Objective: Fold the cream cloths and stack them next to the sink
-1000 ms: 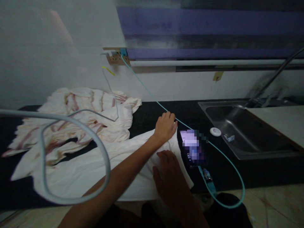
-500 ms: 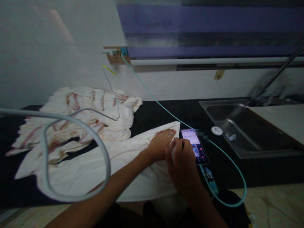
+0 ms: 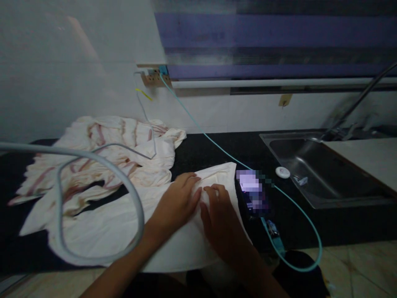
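A white cloth lies spread over the dark counter, its near edge reaching the counter's front. My left hand rests on the cloth with its fingers stretched forward. Close beside it, my right hand touches the same cloth, fingers bent and apart, fingertips down. No fold of fabric shows pinched in either hand. Just right of the cloth lies a phone with a lit, partly blurred screen. A crumpled cream cloth with reddish stripes is heaped at the back left, partly against the white cloth.
A grey cable loops across the left foreground. A teal cable runs from the wall socket past the phone and hangs over the counter's front. To the right are a round white object and a steel sink.
Both hands have moved left and apart from the cloth's right corner. My right hand no longer overlaps the phone. The cloth's right edge now lies more open.
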A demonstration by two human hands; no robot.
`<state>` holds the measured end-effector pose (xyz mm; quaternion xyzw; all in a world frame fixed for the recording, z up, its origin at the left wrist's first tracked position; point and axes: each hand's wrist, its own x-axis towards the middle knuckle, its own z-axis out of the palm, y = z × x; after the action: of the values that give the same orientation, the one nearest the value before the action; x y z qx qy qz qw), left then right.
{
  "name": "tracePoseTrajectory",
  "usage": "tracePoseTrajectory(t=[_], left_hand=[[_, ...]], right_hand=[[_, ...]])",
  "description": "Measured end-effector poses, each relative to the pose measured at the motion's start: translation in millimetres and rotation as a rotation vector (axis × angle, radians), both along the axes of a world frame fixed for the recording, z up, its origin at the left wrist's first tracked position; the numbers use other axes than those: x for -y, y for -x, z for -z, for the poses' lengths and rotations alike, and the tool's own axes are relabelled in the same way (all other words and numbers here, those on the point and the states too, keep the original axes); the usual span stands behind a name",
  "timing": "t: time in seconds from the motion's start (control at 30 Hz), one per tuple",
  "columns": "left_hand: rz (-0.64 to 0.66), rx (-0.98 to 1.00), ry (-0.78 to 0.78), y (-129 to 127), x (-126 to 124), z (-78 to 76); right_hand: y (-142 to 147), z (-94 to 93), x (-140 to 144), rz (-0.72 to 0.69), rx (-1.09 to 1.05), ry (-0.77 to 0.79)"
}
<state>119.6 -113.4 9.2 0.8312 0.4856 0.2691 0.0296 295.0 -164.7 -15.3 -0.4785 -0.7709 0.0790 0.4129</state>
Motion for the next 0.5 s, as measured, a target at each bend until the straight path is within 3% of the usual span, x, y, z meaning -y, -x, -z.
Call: tracePoseTrajectory(t=[0.13,0.23,0.3,0.4,0.5], left_hand=[[-0.253,-0.060,0.136,79.6,-1.0,3.1],[-0.354,-0.080,0.379,121.4,-17.8,2.5],[-0.357,-0.105,0.476,134.6,-28.1,-7.0],[-0.311,-0.081,0.418,143.8,-38.2,-30.3],[-0.458,0.065,0.265,159.6,-43.1,-50.0]], right_hand=[[3.8,30.0,12.8,0.071,0.213,-0.008],[-1.0,34.1,20.2,0.067,0.313,0.048],[-6.4,31.4,25.5,0.040,0.363,0.077],[-14.6,30.0,32.7,0.028,0.411,0.087],[-19.9,33.8,36.7,0.032,0.425,0.066]])
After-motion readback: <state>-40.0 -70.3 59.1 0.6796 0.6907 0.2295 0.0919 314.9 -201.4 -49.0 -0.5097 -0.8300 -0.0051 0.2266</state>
